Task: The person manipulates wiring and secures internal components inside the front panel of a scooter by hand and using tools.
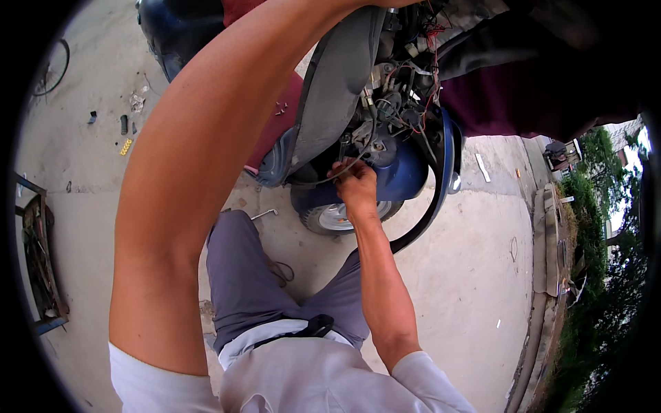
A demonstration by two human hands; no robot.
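In front of me stands a blue scooter with its front opened up and its wiring (399, 103) exposed. My right hand (357, 184) reaches in low above the blue front mudguard (406, 172), its fingers closed around what looks like a small metal wrench (343, 146). A thin cable (365, 148) runs past these fingers. My left arm stretches over the grey inner panel (337, 89) to the top edge. Only a sliver of my left hand (394, 3) shows there, and its fingers are out of sight. Below my right hand is the front wheel (334, 219).
Several screws (281, 108) lie on the maroon floorboard. An L-shaped metal wrench (265, 214) rests on the concrete by my knee. A person in maroon clothing (509, 103) is close at the upper right. At far left are a blue-edged tray (49, 323) and a bicycle wheel (58, 67).
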